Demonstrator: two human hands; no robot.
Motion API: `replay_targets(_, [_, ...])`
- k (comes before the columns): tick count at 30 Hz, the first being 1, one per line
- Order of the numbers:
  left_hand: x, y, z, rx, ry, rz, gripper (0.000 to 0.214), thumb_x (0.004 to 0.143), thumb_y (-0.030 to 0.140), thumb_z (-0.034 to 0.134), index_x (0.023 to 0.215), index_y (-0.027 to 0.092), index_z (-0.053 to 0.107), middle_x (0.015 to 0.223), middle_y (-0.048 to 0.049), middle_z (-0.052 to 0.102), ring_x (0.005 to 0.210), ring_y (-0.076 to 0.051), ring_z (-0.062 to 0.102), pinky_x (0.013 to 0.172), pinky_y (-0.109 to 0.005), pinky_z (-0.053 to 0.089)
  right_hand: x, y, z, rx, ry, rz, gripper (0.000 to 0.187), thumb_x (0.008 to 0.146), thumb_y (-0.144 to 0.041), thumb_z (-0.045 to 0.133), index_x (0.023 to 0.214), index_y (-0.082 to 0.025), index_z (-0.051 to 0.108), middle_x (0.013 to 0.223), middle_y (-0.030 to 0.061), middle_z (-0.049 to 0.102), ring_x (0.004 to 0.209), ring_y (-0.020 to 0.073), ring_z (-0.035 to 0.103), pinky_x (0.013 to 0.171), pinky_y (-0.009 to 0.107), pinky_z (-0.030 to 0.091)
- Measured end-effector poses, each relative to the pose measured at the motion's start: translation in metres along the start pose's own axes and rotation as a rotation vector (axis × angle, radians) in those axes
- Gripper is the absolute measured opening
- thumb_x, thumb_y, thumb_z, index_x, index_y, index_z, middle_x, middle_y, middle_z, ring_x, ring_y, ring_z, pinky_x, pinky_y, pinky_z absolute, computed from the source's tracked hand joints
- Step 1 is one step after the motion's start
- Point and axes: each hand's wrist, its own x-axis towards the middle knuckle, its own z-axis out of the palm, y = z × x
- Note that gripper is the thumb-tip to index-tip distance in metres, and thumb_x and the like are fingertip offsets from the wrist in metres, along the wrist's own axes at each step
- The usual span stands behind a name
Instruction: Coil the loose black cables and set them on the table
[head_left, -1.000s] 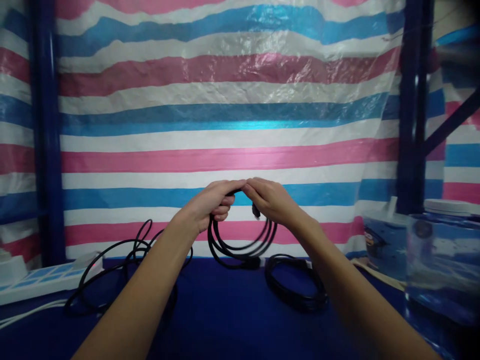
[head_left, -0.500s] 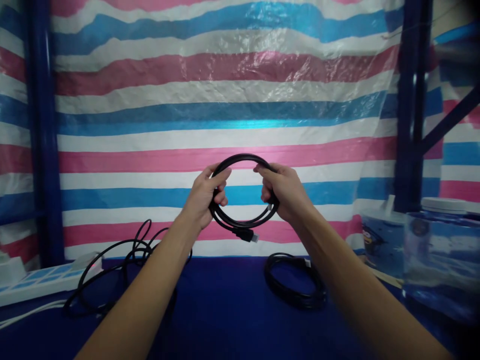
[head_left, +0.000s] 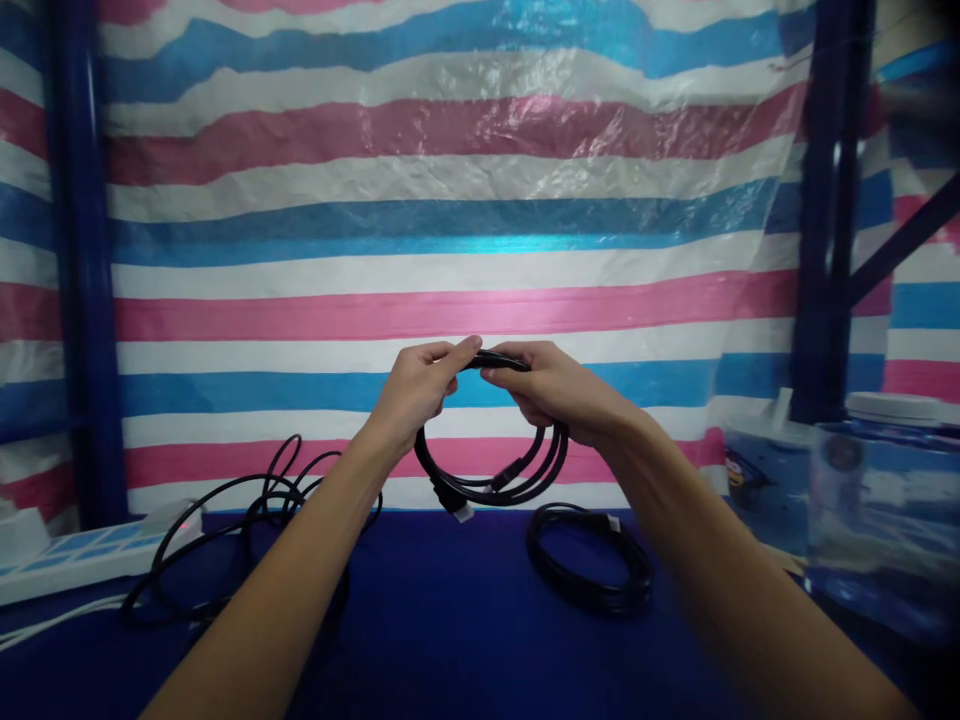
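Note:
A coiled black cable point(head_left: 519, 494) hangs upright above the table, gripped by both of my hands. My left hand point(head_left: 417, 388) is closed on the upper left of the loop, thumb along the top. From the upper right, my right hand point(head_left: 553, 386) pinches the same strands, its fingertips close to the left thumb. One black plug with a light tip point(head_left: 453, 502) dangles at the coil's lower left. A second plug point(head_left: 507, 474) lies inside the bottom of the loop. Fingers cover parts of the coil's top and sides.
Another coiled black cable point(head_left: 585, 598) lies on the blue table point(head_left: 442, 630). Tangled black cable point(head_left: 247, 520) and a white power strip point(head_left: 82, 560) are at the left. Clear containers point(head_left: 877, 520) stand at the right. Behind hangs a striped plastic sheet point(head_left: 450, 180) between blue posts.
My hands have come closer together at the top of the coil. The loop now hangs lower beneath them, and its dangling plug has shifted left and down.

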Motion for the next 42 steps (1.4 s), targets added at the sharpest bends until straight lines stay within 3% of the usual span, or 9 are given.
replay_targets(6, [0.0,0.0,-0.011,-0.22,-0.285,-0.103,0.025,0.076,0.038,0.068,0.088,0.021,0.052,0.054,0.0083,0.035,0.034,-0.002,0.027,0.035,-0.016,0.032,0.003,0.002,-0.008,0.258,0.199,-0.006,0.016,0.079,-0.023,0.063,0.074,-0.016,0.049,0.05,-0.0099,0.022,0.037,0.0019,0.018,0.033,0.017,0.013])
replay_targets(12, [0.004,0.001,-0.011,-0.412,-0.035,-0.121,0.04,0.084,0.046,0.055,0.061,0.018,0.039,0.044,0.0095,0.019,0.032,-0.002,0.012,0.029,-0.016,0.014,0.005,0.007,-0.008,-0.423,0.149,-0.066,0.02,0.086,-0.028,0.049,0.103,-0.016,0.053,0.073,0.0022,0.058,0.051,0.0101,0.053,0.044,0.022,0.038])
replay_targets(15, [0.005,0.001,-0.008,-0.399,0.095,-0.031,0.022,0.084,0.038,0.057,0.077,0.019,0.051,0.046,0.0094,0.024,0.032,-0.003,0.016,0.031,-0.017,0.015,0.006,0.014,-0.015,-0.699,0.148,-0.058,0.015,0.086,-0.026,0.046,0.087,-0.015,0.056,0.072,0.0057,0.06,0.06,0.0133,0.053,0.053,0.025,0.037])
replay_targets(18, [0.004,0.0,-0.007,-0.346,0.078,-0.016,0.017,0.082,0.032,0.059,0.094,0.02,0.059,0.047,0.0094,0.023,0.033,-0.003,0.016,0.032,-0.017,0.016,0.007,0.019,-0.022,-0.759,0.127,-0.023,0.028,0.084,-0.034,0.051,0.064,-0.015,0.054,0.058,0.005,0.056,0.052,0.0129,0.045,0.051,0.027,0.03])
replay_targets(23, [0.001,-0.001,-0.004,-0.259,-0.07,-0.072,0.015,0.08,0.033,0.06,0.085,0.018,0.062,0.048,0.0086,0.021,0.034,-0.003,0.014,0.032,-0.017,0.013,0.005,0.01,-0.011,-0.634,0.24,-0.243,0.029,0.084,-0.033,0.055,0.109,-0.017,0.057,0.093,0.0065,0.064,0.078,0.015,0.057,0.066,0.025,0.04])
replay_targets(26, [-0.001,0.001,-0.003,-0.216,-0.14,-0.076,0.019,0.08,0.038,0.061,0.083,0.019,0.061,0.048,0.0087,0.02,0.035,-0.002,0.013,0.032,-0.016,0.011,0.0,0.001,-0.003,-0.535,0.072,-0.278,0.016,0.088,-0.029,0.049,0.092,-0.016,0.057,0.069,-0.0004,0.056,0.053,0.0088,0.052,0.051,0.021,0.038])
replay_targets(30, [-0.003,0.001,0.002,-0.113,-0.132,-0.026,0.024,0.077,0.042,0.064,0.086,0.02,0.062,0.049,0.007,0.03,0.035,-0.003,0.019,0.033,-0.016,0.011,-0.007,-0.004,-0.004,-0.2,-0.194,-0.017,0.041,0.088,-0.057,0.04,0.081,-0.017,0.049,0.048,-0.0078,0.032,0.031,0.0058,0.033,0.032,0.019,0.027])
replay_targets(36, [0.009,-0.009,-0.01,0.02,0.085,0.146,0.032,0.081,0.047,0.058,0.086,0.017,0.067,0.061,-0.0028,0.055,0.054,-0.009,0.049,0.047,-0.016,0.037,0.0,-0.001,0.0,-0.043,0.099,-0.023,0.049,0.083,-0.061,0.049,0.063,-0.017,0.041,0.049,-0.0076,0.026,0.035,0.0015,0.018,0.029,0.016,0.013])
replay_targets(42, [0.015,-0.035,-0.033,-0.423,0.148,-0.137,0.048,0.085,0.058,0.044,0.096,0.014,0.059,0.09,-0.0095,0.062,0.077,-0.017,0.06,0.066,-0.027,0.049,0.008,-0.005,-0.003,0.517,0.537,-0.081,0.04,0.088,-0.05,0.049,0.065,-0.018,0.039,0.042,-0.0108,0.02,0.031,0.0026,0.016,0.029,0.017,0.015])
